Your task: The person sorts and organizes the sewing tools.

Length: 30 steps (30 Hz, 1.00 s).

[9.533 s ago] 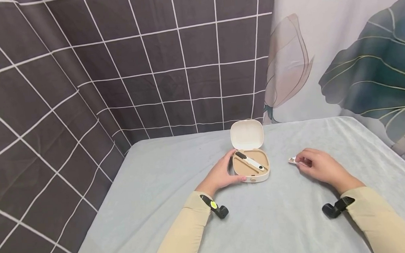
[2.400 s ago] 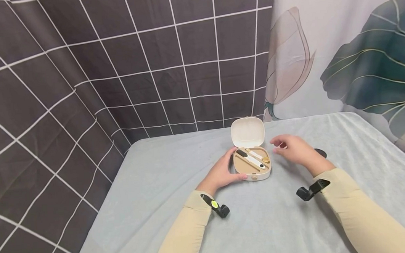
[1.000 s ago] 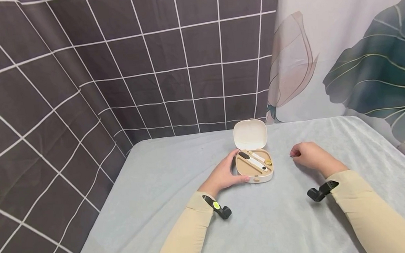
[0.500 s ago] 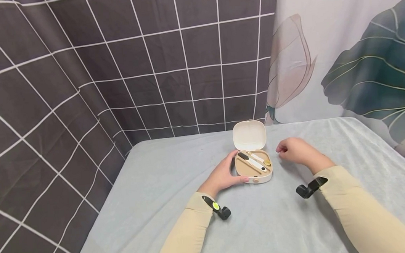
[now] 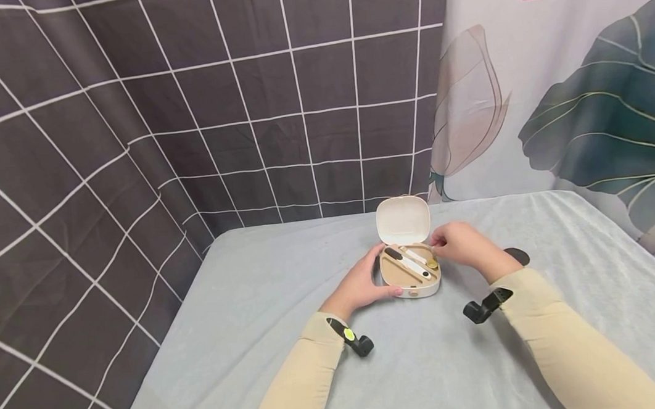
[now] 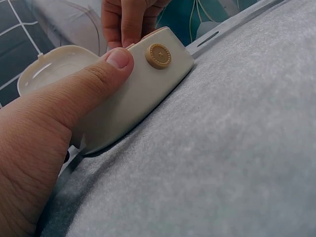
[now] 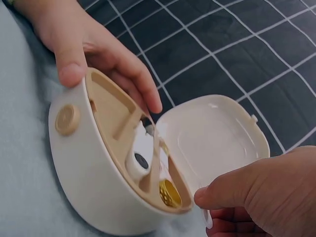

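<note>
A small white case (image 5: 415,292) stands on the bed-like surface with its lid (image 5: 403,220) raised. Its tan insert holds a white stick-shaped tool (image 5: 414,265) with a dark tip and, beside it, a slim white piece with a gold round end (image 5: 432,263). My left hand (image 5: 359,283) grips the case's left side, thumb on the front near the tan round button (image 6: 158,56). At the case's back right, my right hand (image 5: 463,247) pinches a thin white piece (image 7: 208,218), mostly hidden by the fingers; its kind cannot be made out.
A black oval object (image 5: 516,256) lies behind my right wrist, partly covered. Pale blue-grey cloth (image 5: 244,308) covers the surface. A dark gridded curtain (image 5: 267,109) hangs at the back and left, a leaf-patterned one (image 5: 477,98) at the right.
The piece with the gold end came into the case between the first two frames. Lately my right hand went right to the cloth, then returned left to the case with a thin white piece. Left hand stayed.
</note>
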{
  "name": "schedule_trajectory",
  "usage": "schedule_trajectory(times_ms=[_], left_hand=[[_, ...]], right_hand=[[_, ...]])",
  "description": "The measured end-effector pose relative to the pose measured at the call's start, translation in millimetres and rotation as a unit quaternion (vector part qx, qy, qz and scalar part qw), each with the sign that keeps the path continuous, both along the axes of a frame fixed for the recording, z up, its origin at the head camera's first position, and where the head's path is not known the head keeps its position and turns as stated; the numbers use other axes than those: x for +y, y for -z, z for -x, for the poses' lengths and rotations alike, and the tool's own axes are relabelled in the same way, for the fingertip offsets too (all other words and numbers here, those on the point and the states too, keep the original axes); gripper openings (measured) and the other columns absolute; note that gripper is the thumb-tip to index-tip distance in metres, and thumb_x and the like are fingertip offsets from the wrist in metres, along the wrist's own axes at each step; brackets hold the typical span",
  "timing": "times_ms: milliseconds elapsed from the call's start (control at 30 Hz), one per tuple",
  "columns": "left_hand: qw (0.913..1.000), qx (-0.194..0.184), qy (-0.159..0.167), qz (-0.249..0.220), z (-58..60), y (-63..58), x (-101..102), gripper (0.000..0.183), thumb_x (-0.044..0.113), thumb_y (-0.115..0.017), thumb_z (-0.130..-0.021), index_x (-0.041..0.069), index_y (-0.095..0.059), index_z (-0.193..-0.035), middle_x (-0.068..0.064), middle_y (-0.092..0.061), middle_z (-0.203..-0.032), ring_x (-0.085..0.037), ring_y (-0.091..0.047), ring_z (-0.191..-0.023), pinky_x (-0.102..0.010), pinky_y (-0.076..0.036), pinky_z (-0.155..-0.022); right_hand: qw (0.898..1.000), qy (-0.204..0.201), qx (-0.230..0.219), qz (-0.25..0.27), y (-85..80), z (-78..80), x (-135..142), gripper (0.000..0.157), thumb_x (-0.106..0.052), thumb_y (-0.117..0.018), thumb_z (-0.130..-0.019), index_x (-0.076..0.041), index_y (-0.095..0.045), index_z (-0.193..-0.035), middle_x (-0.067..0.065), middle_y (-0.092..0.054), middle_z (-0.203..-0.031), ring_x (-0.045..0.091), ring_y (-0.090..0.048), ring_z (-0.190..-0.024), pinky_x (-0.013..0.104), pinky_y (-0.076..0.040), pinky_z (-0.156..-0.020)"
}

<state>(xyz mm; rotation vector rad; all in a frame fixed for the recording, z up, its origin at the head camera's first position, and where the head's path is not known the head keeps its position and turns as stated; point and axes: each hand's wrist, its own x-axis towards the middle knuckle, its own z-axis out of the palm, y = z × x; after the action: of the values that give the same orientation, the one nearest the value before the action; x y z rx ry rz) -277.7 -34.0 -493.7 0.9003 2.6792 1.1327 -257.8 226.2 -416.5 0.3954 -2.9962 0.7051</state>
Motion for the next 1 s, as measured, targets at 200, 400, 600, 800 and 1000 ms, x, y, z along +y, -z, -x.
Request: schedule_trajectory(times_ms=[200,400,600,800,1000], left_hand=[[1.0,-0.003,-0.002,-0.001,-1.3,0.8,-0.5,0.108,0.052,-0.086,-0.075,0.024,-0.027,-0.16,0.001,-0.037,-0.161,-0.018,-0.036,-0.146,-0.038,-0.031,-0.12],[1.0,-0.002,-0.001,0.0,-0.7,1.8,0.3,0.107,0.052,-0.086,-0.075,0.024,-0.028,-0.16,0.002,-0.038,-0.16,-0.017,-0.037,-0.146,-0.037,-0.032,-0.119],[1.0,-0.006,-0.003,0.003,-1.0,1.7,1.5,0.108,0.053,-0.086,-0.075,0.024,-0.027,-0.16,0.002,-0.037,-0.161,-0.017,-0.036,-0.146,-0.037,-0.031,-0.12],[0.9999,-0.006,-0.007,0.007,-0.7,1.2,1.5,0.108,0.055,-0.085,-0.074,0.026,-0.026,-0.16,0.003,-0.037,-0.161,-0.016,-0.035,-0.146,-0.038,-0.032,-0.119],[0.9999,0.001,-0.005,0.009,0.3,0.7,0.2,0.108,0.055,-0.085,-0.075,0.025,-0.027,-0.16,0.002,-0.038,-0.16,-0.017,-0.036,-0.146,-0.037,-0.032,-0.119]], right_hand=[[1.0,0.002,-0.009,-0.002,1.2,1.6,-11.0,0.01,-0.006,-0.07,-0.086,0.0,-0.075,-0.093,0.003,-0.069,-0.079,0.018,-0.058,-0.071,0.038,-0.053,-0.069],[1.0,0.0,-0.008,-0.005,3.2,2.7,-17.2,0.009,-0.005,-0.07,-0.085,0.0,-0.074,-0.091,0.004,-0.069,-0.079,0.018,-0.059,-0.072,0.04,-0.055,-0.07],[1.0,0.001,-0.011,-0.01,4.5,2.8,-20.2,0.007,-0.005,-0.071,-0.086,-0.001,-0.074,-0.09,0.004,-0.069,-0.079,0.018,-0.06,-0.072,0.039,-0.055,-0.069],[1.0,0.01,-0.02,-0.013,5.6,4.1,-22.0,0.01,-0.006,-0.071,-0.088,0.0,-0.074,-0.094,0.006,-0.07,-0.082,0.019,-0.061,-0.074,0.04,-0.056,-0.071],[1.0,0.01,-0.016,0.001,5.7,2.7,-19.5,0.011,-0.006,-0.068,-0.088,0.001,-0.074,-0.095,0.007,-0.069,-0.082,0.021,-0.061,-0.075,0.041,-0.055,-0.071]])
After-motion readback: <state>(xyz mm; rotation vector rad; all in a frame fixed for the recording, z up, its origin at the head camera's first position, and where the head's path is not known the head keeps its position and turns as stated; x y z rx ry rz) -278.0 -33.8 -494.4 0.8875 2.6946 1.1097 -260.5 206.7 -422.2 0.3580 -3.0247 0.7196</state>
